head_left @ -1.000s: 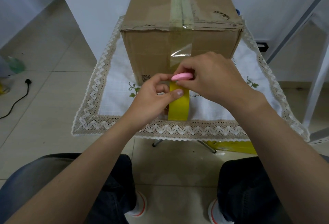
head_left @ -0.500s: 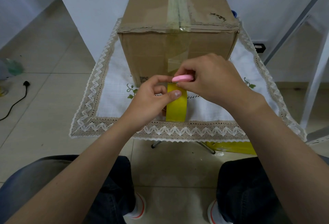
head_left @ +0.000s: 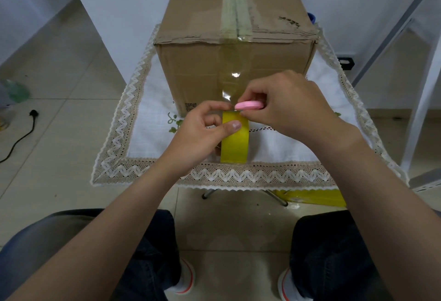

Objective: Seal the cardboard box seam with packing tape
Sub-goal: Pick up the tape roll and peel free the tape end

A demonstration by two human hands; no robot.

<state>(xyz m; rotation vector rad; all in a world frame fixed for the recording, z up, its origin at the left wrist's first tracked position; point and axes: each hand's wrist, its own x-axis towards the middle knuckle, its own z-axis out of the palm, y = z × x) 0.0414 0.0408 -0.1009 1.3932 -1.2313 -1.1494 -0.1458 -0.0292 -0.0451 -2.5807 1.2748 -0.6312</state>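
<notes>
Tiled floor, white walls, small table with a lace-edged cloth (head_left: 148, 167) at mid-frame; box (head_left: 198, 66) sits on it, running up to the top edge.

Step in hand looks like the cut: free the strip from the roll. My left hand (head_left: 198, 138) is closed on the yellow roll (head_left: 235, 143), thumb across its face, centre frame just below the box front. My right hand (head_left: 284, 102) pinches a small pink cutter (head_left: 249, 105) right at the top of the roll, where the clear strip (head_left: 230, 85) leaves it. I can't see the blade itself.

To do it well, I think: keep the strip taut with the roll, cut square across the full width close to the roll, then press the tail flat onto the front face.

Box: brown, creased, top edge ragged. Tape (head_left: 235, 9) runs along the top centre seam, wraps the front edge, and comes down the front face, glossy, with one glare spot. Lower stretch may not be stuck down yet.
</notes>
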